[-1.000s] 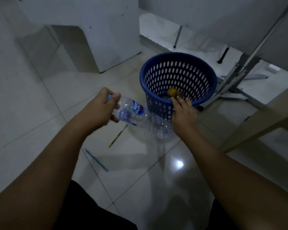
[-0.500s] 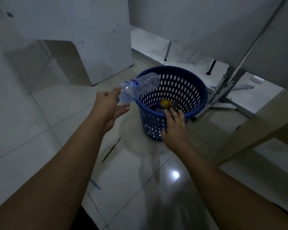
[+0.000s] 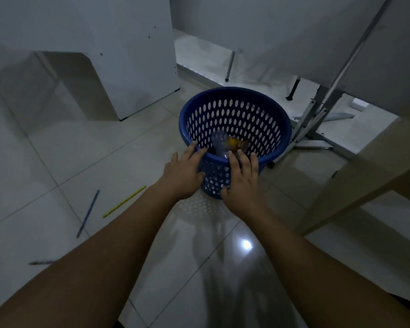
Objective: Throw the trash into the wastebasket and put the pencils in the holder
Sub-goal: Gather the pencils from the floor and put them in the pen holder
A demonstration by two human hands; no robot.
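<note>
A blue perforated wastebasket (image 3: pixel 234 107) stands on the tiled floor. Inside it lie a clear plastic bottle (image 3: pixel 219 144) and a yellow piece of trash (image 3: pixel 234 143). My left hand (image 3: pixel 184 172) rests on the basket's near rim with fingers spread and holds nothing. My right hand (image 3: pixel 243 178) lies flat against the near wall, fingertips at the rim. On the floor to the left lie a yellow pencil (image 3: pixel 124 201), a blue pencil (image 3: pixel 88 213) and a dark pencil (image 3: pixel 41 262). No pencil holder is visible.
A white cabinet (image 3: pixel 118 58) stands at the back left. Grey metal stand legs (image 3: pixel 317 129) spread just right of the basket. A beige wooden table leg (image 3: pixel 365 178) slants across the right side.
My left hand let go of the clear bottle, which dropped into the basket. That hand then came down onto the near rim. The view shifted, showing more pencils.
</note>
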